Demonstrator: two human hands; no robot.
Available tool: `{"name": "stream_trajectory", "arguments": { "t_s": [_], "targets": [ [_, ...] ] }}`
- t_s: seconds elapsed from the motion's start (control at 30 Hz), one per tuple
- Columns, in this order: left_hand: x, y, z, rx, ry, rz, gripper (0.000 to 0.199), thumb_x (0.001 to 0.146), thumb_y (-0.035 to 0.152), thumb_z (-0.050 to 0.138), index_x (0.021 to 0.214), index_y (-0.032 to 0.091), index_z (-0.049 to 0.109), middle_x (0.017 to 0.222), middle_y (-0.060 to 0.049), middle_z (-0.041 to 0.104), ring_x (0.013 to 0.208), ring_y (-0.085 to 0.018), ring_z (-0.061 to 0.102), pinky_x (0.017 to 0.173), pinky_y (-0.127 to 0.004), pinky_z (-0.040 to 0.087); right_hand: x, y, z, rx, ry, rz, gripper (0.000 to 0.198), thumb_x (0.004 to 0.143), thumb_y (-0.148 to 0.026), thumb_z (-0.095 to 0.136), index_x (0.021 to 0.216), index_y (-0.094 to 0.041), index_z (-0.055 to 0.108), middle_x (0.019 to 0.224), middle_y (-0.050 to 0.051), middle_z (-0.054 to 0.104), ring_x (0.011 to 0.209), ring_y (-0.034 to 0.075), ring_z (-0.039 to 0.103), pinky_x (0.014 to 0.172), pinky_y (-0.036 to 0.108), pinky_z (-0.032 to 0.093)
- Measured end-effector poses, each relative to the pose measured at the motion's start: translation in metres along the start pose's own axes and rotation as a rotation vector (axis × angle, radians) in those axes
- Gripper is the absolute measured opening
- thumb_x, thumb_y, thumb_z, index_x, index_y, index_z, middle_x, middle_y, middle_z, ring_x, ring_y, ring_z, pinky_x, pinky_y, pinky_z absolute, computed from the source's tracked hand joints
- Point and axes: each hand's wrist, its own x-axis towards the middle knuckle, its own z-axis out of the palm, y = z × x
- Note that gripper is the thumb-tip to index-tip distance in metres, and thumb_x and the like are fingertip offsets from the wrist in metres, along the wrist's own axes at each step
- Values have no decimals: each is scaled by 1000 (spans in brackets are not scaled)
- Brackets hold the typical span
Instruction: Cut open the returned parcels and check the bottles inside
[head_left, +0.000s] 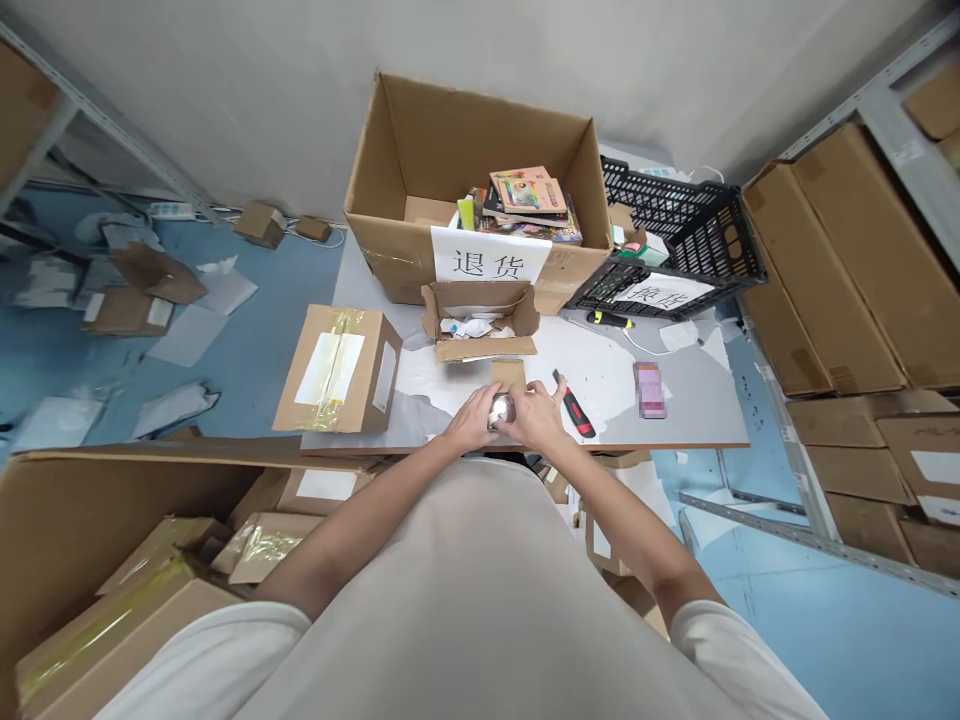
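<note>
Right now I have both hands closed in on a shiny round thing (501, 413): the left hand (472, 416) curls its fingers against one side, the right hand (535, 412) against the other. It sits between them at the table's (701, 425) near edge; I cannot tell whether it rests on the surface. Just beyond the fingertips I see a brown card (508, 373), and past that an open carton (486, 350) with crumpled paper inside. Close to the right fingers lies a red-black cutter (579, 410), with a phone (649, 391) farther right. Left of the left fingers stands a taped box (371, 345). Farthest beyond them, a big box (397, 250) holds books (529, 195).
</note>
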Motion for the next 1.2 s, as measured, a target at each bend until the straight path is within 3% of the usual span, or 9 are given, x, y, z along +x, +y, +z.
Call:
{"name": "stream_trajectory", "arguments": {
  "t_s": [0.13, 0.3, 0.43, 0.6, 0.73, 0.9, 1.03, 1.1, 1.2],
  "targets": [
    [9, 1, 0, 21, 62, -48, 79, 70, 24, 62, 140, 12, 27, 130, -19, 47, 121, -31, 46, 101, -48, 40, -6, 14, -18, 48, 170, -67, 28, 75, -41, 56, 94, -20, 57, 77, 7, 68, 104, 30, 50, 102, 65, 3],
    [17, 6, -1, 84, 93, -94, 83, 69, 32, 67, 140, 15, 28, 130, -17, 48, 120, -32, 46, 100, -48, 40, -17, 37, -68, 178, 359, -220, 38, 71, -40, 59, 103, -20, 54, 84, 6, 65, 90, 26, 54, 102, 54, 26],
    [19, 15, -2, 116, 89, -172, 88, 66, 38, 71, 141, 18, 28, 131, -16, 48, 123, -33, 44, 101, -49, 38, -17, 58, -115, 354, 511, -335, 37, 72, -32, 56, 107, -18, 51, 85, 5, 59, 72, 18, 52, 77, 34, 45],
    [8, 44, -9, 97, 86, -369, 130, 50, 57, 79, 148, 18, 3, 152, -22, 15, 141, -42, 10, 109, -64, 13, 4, 74, -158, 488, 589, -352, 31, 79, -31, 52, 108, -20, 51, 85, 3, 58, 67, 15, 49, 66, 28, 43],
    [1, 85, -20, -126, 276, -575, 112, 68, 61, 65, 148, 20, -3, 155, -22, 3, 142, -40, -3, 107, -68, 7, 25, 81, -172, 535, 570, -344, 27, 83, -37, 51, 104, -20, 53, 83, 1, 57, 69, 15, 50, 66, 27, 42],
    [30, 124, -25, -658, 494, -303, 99, 60, 48, 78, 140, 22, 28, 144, -17, 38, 128, -30, 45, 103, -45, 41, 49, 88, -170, 687, 516, -295, 32, 87, -49, 48, 102, -22, 55, 88, 2, 60, 73, 16, 52, 72, 30, 44],
    [45, 137, -23, -961, 495, -309, 63, 63, 42, 79, 114, 18, 52, 119, -13, 60, 104, -23, 61, 88, -36, 50, 66, 97, -160, 1104, 255, -290, 46, 83, -63, 47, 108, -26, 55, 102, 4, 61, 85, 18, 57, 75, 34, 49],
    [45, 141, -21, -1043, 463, -324, 59, 62, 43, 79, 109, 17, 53, 115, -12, 63, 100, -22, 62, 85, -34, 51, 70, 101, -153, 1300, 112, -263, 50, 80, -67, 48, 113, -29, 52, 105, 3, 61, 86, 17, 58, 74, 34, 52],
    [44, 146, -18, -1092, 441, -369, 60, 61, 44, 80, 107, 17, 54, 116, -12, 62, 99, -22, 63, 82, -32, 51, 72, 104, -142, 1435, 58, -187, 51, 78, -66, 53, 116, -32, 50, 103, 1, 61, 80, 16, 59, 70, 34, 54]
  ]
}}
